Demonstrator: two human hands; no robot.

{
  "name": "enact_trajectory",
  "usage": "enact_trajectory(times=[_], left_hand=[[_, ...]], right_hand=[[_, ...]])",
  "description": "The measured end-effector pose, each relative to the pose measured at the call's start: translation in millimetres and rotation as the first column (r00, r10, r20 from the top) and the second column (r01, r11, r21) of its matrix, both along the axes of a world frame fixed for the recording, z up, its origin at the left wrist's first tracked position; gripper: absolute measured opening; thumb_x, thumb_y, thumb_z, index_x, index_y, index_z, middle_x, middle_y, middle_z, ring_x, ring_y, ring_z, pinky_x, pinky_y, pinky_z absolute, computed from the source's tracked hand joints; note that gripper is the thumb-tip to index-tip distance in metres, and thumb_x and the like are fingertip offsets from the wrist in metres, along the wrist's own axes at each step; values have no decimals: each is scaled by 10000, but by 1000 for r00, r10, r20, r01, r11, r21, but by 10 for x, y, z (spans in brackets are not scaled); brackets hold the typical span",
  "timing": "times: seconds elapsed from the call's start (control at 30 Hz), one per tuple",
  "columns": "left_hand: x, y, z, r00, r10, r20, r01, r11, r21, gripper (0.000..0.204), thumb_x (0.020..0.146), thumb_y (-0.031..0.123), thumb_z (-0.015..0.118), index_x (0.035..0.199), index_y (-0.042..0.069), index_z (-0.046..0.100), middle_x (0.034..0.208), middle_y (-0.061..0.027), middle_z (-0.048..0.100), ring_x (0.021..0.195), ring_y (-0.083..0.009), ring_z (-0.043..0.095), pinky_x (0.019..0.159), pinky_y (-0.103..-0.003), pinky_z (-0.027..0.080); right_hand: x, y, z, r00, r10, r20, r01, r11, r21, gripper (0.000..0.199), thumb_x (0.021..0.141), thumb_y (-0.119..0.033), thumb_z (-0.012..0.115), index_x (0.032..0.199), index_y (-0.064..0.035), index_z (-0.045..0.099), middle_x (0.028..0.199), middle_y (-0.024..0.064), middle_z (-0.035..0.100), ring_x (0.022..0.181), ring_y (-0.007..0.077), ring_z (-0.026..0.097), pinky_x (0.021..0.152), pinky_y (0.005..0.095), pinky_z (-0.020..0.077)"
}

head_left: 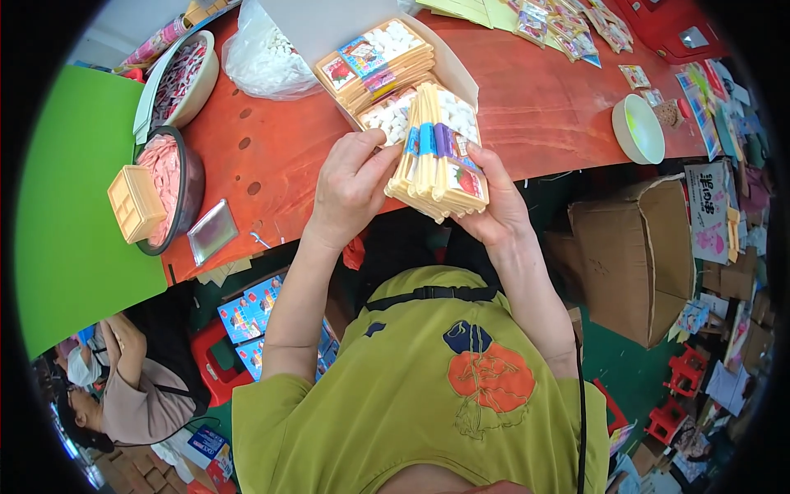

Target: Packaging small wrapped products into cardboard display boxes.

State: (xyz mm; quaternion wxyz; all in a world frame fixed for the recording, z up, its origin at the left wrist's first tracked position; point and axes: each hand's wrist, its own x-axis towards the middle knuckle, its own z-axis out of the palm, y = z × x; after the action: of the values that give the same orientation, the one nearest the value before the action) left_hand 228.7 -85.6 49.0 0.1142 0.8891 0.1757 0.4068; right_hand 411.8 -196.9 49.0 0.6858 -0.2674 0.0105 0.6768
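Note:
A stack of thin cream plastic trays (438,169) is tilted up between my hands, over the near edge of a white carton. White pieces and blue, purple and strawberry-printed packets show in the trays. My right hand (500,202) wraps round the stack's right side, thumb on top. At its left edge, my left hand (352,185) is closed, with curled fingertips against the trays. Beyond them, more filled trays (374,66) lie piled inside the white carton (455,67).
On the red table (271,156) stand a black tub of pink packets (164,181), a cream tub (206,74), a bag of white pieces (267,62) and a pale green bowl (638,129). A cardboard box (629,259) stands below right. Another person (152,395) sits at lower left.

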Motion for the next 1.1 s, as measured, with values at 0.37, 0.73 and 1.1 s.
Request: enact_trajectory(times=[0.37,0.73,1.1], left_hand=[[-141,32,2,997,-76,-5,76,997,-29,367,692,63,817,1013,-36,669,1074,-162,626,909,-332,642,797,-414,538],[-238,62,-149,998,-66,-12,66,998,-10,475,717,197,877,1083,-41,690,1158,-172,628,995,-318,644,827,-403,549],[-151,15,-180,998,60,1,-60,997,54,376,745,227,846,987,7,661,1041,-131,581,875,-309,587,761,-409,488]], right_hand=[[-216,126,92,987,-161,14,162,981,-106,492,975,-250,643,1385,-20,498,1325,156,629,1185,291,644,1014,478,537],[-294,320,52,975,-206,81,214,972,-97,466,999,-274,608,1382,-28,505,1315,139,632,1169,278,647,988,471,550],[-266,396,32,981,-182,68,186,980,-72,465,1007,-272,602,1385,-21,499,1314,151,628,1178,285,639,982,477,552]])
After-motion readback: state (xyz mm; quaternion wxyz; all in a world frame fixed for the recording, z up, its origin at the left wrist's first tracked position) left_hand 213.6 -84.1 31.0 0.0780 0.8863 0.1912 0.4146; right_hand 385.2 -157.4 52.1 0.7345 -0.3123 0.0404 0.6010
